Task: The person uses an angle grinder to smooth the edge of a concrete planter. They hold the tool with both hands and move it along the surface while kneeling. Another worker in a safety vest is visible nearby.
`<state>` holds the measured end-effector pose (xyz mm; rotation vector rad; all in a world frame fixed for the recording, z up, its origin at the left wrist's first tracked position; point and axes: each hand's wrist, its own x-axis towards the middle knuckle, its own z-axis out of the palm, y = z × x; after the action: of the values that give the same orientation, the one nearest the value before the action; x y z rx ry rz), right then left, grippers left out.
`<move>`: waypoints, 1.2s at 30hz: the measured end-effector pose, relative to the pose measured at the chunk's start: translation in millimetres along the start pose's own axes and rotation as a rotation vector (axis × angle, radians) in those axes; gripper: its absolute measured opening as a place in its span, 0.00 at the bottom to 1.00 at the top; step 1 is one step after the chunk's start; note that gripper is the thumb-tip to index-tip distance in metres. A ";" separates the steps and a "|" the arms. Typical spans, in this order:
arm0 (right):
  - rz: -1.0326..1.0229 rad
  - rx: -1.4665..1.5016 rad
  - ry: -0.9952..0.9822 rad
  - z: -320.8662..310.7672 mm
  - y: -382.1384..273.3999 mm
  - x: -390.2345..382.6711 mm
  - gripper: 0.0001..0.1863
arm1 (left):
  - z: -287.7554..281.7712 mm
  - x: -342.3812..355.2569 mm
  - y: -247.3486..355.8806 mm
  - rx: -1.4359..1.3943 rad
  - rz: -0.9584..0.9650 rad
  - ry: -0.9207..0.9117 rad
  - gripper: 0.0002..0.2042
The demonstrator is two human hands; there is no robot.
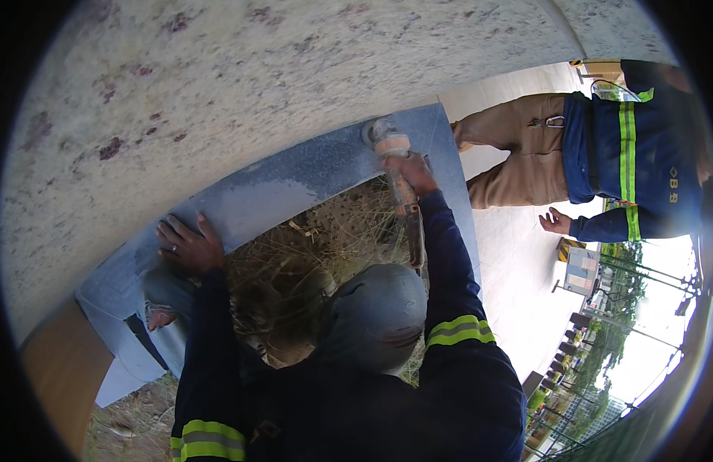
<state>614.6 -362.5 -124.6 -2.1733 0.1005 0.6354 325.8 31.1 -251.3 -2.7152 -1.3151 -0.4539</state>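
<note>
My right hand (412, 171) is wrapped round the body of an angle grinder (403, 195). Its dusty round head (378, 131) rests against a blue-grey stone ledge (325, 165), close to where the ledge meets the speckled granite wall (140, 92). Further left, my left hand (191, 245) lies on the same ledge with fingers spread, a ring on one of them. Pale dust or wet patches mark the ledge between the two hands. The face of the grinder's disc is hidden against the stone.
Dry grass (318, 246) covers the ground inside the ledge, beside my jeans-clad knee (379, 308). At right, a co-worker (526, 146) in tan trousers stands on pale paving (518, 254), one hand (555, 221) hanging free. A brown panel (67, 369) adjoins the ledge at lower left.
</note>
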 end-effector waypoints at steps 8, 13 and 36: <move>-0.029 0.065 -0.020 -3.9 9.9 9.4 0.21 | -1.4 1.0 -3.7 0.015 0.010 0.004 0.35; -0.061 0.110 0.014 -22.6 19.7 22.1 0.22 | 1.6 0.9 -0.8 0.000 0.002 0.015 0.35; 0.079 0.096 0.069 -15.6 14.5 18.4 0.21 | 2.7 0.4 -1.5 0.025 -0.003 0.016 0.35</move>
<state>632.8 -380.8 -135.8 -2.1071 0.2501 0.5881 325.4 32.9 -253.9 -2.6837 -1.3120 -0.4552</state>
